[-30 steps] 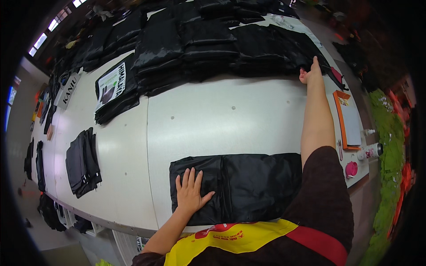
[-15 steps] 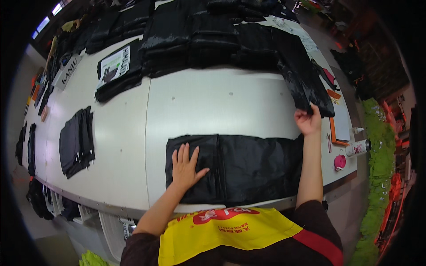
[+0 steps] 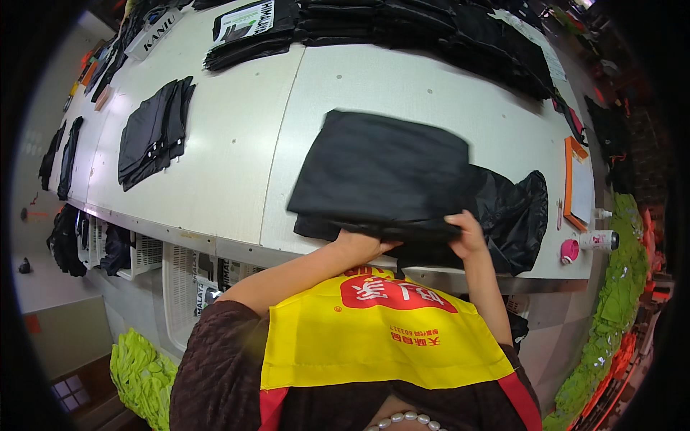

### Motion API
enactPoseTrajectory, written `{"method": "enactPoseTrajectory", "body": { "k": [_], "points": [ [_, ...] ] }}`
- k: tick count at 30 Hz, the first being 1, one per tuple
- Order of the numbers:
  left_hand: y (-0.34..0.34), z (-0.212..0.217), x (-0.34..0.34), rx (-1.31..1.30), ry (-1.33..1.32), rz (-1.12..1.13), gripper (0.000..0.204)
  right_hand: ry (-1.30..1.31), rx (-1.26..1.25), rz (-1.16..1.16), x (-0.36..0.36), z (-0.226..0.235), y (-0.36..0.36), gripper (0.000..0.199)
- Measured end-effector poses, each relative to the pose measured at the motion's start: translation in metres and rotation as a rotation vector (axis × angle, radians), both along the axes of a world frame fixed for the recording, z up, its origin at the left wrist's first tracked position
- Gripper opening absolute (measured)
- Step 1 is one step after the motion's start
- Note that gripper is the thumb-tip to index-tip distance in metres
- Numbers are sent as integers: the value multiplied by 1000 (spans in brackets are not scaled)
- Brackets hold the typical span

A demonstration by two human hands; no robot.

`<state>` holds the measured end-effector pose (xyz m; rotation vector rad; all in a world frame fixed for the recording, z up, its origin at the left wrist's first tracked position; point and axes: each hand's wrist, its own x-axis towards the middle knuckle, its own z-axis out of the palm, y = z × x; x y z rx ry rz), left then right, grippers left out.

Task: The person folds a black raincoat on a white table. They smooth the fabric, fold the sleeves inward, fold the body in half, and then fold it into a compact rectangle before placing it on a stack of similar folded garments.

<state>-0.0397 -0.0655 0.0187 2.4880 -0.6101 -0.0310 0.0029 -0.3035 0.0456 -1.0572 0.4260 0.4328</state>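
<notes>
A folded black garment (image 3: 384, 161) of smooth cloth lies before me at the table's near edge, its upper layers raised and smeared by motion. Its looser, wrinkled part (image 3: 514, 215) spreads out to the right. My left hand (image 3: 359, 246) is tucked against the garment's near edge, closed on the cloth, with some fingers hidden beneath it. At the near right corner of the folded part, my right hand (image 3: 467, 235) pinches the edge, thumb on top and the other fingers partly hidden.
Stacks of black folded garments (image 3: 410, 29) line the far side. Dark folded pieces (image 3: 154, 133) lie to the left. On the right sit an orange-edged tray (image 3: 569, 183), a pink round object (image 3: 569, 251) and a bottle (image 3: 600, 240). White crates (image 3: 178, 287) stand below the table.
My left hand has gone from lying flat on the cloth to its near edge. My right hand has come nearer from the far right stack. The garment is folded into a smaller bundle; the view has shifted.
</notes>
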Motion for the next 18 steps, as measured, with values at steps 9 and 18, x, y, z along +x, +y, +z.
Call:
{"method": "enactPoseTrajectory", "body": {
  "k": [9, 18],
  "points": [
    [13, 73, -14, -268, 714, -424, 40, 148, -202, 217, 12, -37, -20, 24],
    [6, -3, 53, 336, -286, -89, 84, -291, -874, 205, 21, 6, -89, 29]
  ]
}}
